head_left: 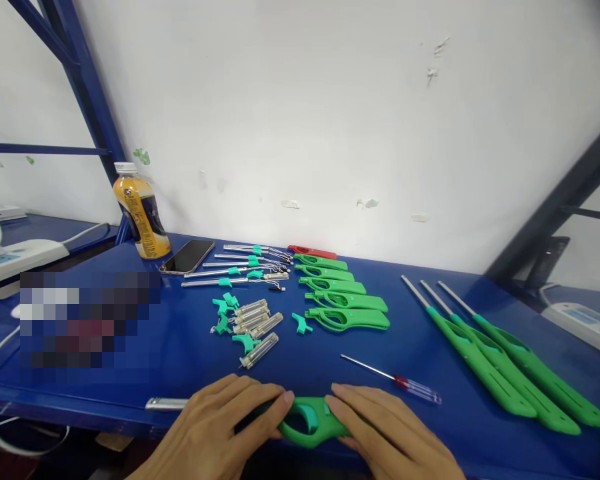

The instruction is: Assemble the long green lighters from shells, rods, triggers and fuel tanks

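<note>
At the table's front edge, a green long-nosed lighter (333, 427) lies across between my two hands. My left hand (220, 430) is closed around its left end, and my right hand (393, 430) grips its right end. A teal trigger (309, 418) shows in the loop of the lighter. Its metal tube (167, 404) sticks out to the left past my left hand. The far right end is hidden under my right fingers. Behind my right hand lies a screwdriver (415, 388) with a clear and red handle.
Several green handle shells (365, 319) and a red one (320, 253) lie in the middle. Left of them are clear lighter cartridges (260, 350), teal triggers (223, 325) and metal tubes with wires (213, 283). Whole green lighters (485, 363) lie right. A phone (190, 256) and bottle (143, 217) stand back left.
</note>
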`<state>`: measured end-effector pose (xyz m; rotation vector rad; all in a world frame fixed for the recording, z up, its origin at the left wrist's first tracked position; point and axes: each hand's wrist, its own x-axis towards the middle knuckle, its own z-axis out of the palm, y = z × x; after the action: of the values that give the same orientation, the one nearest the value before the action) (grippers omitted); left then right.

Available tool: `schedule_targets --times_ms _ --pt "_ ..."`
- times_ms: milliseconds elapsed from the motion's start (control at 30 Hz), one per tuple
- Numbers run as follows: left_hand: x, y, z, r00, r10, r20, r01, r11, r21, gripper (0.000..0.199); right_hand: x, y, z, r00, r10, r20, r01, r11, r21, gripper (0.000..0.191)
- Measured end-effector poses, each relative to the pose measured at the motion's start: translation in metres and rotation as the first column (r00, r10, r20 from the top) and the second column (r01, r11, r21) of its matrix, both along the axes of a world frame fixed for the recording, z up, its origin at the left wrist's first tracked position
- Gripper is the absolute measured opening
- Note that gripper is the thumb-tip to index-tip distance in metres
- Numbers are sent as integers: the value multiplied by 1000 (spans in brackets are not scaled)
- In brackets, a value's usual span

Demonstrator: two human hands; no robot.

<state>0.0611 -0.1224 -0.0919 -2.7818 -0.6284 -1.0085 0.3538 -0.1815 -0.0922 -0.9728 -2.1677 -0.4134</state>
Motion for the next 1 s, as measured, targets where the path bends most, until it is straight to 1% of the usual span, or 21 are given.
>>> schedule_targets --times_ms 100,200,267,333,400,467,533,633,733,833,900,1000 --pt "-7 2 -2 997 -29 -75 22 995 -94 54 2 2 -4 1000 -12 18 12 1000 -20 38" --pt "-13 1 -1 996 -29 -90 14 986 -166 65 4 0 -6 999 -31 23 32 997 -74 39" --pt "-16 2 -1 997 -29 -77 14 982 -190 63 7 -2 -7 998 -64 8 64 993 -96 35" --pt "-17 3 -4 999 -19 -45 10 980 -199 60 9 -5 -7 995 -95 -10 93 989 -118 36" --pt "-17 5 -6 1000 3 3 -3 985 -172 59 10 -8 -7 994 -100 -40 93 984 -151 34" --pt "-14 5 -6 999 10 35 -6 993 -118 58 10 -10 -7 991 -83 -103 63 980 -187 25" --pt "-10 4 -3 998 8 64 -4 997 -71 49 8 -11 -6 975 -89 -205 41 973 -226 16" --pt "-3 1 1 991 46 125 -43 999 -26 31 3 -10 -5 937 -159 -312 68 957 -282 13" --pt "1 0 0 982 92 162 -97 995 27 25 -3 -2 -4 934 -230 -273 139 939 -314 18" --pt "1 2 -4 982 123 145 -127 992 18 24 -9 10 -2 926 -313 -209 230 910 -345 24" --pt "-1 4 -6 981 144 133 -146 989 6 24 -8 16 1 911 -353 -216 275 906 -321 23" --pt "-8 9 0 967 187 175 -191 982 4 26 4 15 8 884 -387 -261 344 918 -198 24"
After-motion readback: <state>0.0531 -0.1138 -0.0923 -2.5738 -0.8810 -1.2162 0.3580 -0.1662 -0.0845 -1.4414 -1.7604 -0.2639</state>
